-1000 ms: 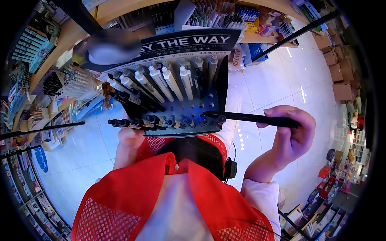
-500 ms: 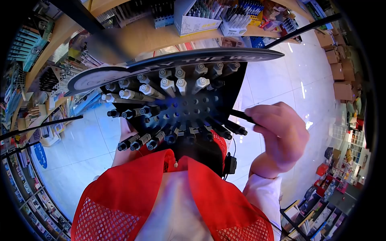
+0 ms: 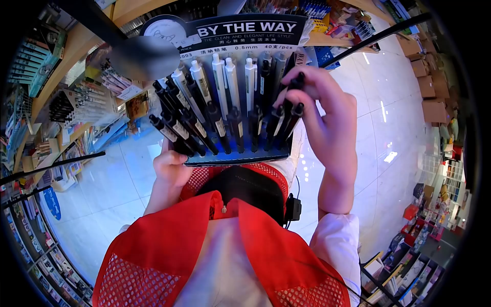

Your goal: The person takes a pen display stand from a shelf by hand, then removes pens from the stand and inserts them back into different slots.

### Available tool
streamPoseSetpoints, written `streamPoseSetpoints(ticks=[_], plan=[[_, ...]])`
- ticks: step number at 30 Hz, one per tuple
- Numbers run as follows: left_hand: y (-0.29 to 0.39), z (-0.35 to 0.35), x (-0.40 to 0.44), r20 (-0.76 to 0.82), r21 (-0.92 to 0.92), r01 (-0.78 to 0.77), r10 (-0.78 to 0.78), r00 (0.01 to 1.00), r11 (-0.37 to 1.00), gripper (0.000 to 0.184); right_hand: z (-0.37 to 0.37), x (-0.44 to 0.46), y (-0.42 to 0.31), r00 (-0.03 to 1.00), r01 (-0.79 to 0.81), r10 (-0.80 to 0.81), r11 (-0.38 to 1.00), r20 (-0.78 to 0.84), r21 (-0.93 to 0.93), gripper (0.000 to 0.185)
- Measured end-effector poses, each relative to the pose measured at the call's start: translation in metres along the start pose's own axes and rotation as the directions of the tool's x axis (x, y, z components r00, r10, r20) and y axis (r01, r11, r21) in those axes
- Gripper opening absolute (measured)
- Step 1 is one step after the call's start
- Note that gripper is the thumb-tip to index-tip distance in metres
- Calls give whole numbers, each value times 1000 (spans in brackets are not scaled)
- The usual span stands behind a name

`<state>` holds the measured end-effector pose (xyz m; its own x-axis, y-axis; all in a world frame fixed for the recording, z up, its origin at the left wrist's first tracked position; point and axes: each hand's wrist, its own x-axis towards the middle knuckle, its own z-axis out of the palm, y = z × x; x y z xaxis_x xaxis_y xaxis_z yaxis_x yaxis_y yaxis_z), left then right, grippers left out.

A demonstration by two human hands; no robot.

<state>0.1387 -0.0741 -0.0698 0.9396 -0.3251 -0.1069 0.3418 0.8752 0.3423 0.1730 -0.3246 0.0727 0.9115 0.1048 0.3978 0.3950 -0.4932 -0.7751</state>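
Left hand (image 3: 171, 168) grips the box (image 3: 238, 159) at seven o'clock; right hand (image 3: 331, 123) pinches a black pen (image 3: 297, 81) at two, best aligned upright.

A black pen (image 3: 295, 82) is pinched by the right hand (image 3: 327, 110) above the pen display box (image 3: 235, 159), gripped at its opposite side by the left hand (image 3: 171, 166).

Pale floor tiles (image 3: 378, 133) spread below. Brown cartons (image 3: 434, 97) are stacked at far right, above a red box (image 3: 410, 211). A teal box (image 3: 47, 64) is on the upper-left shelving (image 3: 76, 48); lower left, a blue oval sign (image 3: 51, 203) is near a rack (image 3: 42, 250).
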Motion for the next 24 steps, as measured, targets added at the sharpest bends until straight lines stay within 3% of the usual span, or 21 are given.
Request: streamPoseSetpoints(ticks=[2, 5, 9, 12, 15, 21, 24], plan=[[2, 2, 2, -55, 8, 29, -28, 998, 1000, 74, 2, 5, 4, 999, -33, 32, 999, -43, -27, 15], [1, 10, 7, -67, -62, 87, -91, 994, 994, 73, -2, 13, 5, 986, -153, 157, 987, 64, -52, 14], [-2, 10, 10, -153, -93, 140, -153, 976, 986, 70, 0, 21, 0, 951, -307, 299, 946, 85, 106, 16], [-1, 17, 11, -232, -81, 130, -146, 962, 988, 67, 0, 24, 6, 952, -289, 265, 943, 152, 163, 18], [-1, 11, 11, -214, -111, 71, -93, 972, 991, 60, 5, 22, 10, 962, -264, 249, 952, 109, 155, 18], [3, 10, 7, -131, -93, 122, -133, 982, 988, 69, 2, 20, 10, 956, -285, 269, 947, 116, 149, 18], [-2, 15, 6, -205, -107, 109, -130, 970, 988, 70, -1, 19, 8, 943, -323, 300, 926, 142, 193, 17]])
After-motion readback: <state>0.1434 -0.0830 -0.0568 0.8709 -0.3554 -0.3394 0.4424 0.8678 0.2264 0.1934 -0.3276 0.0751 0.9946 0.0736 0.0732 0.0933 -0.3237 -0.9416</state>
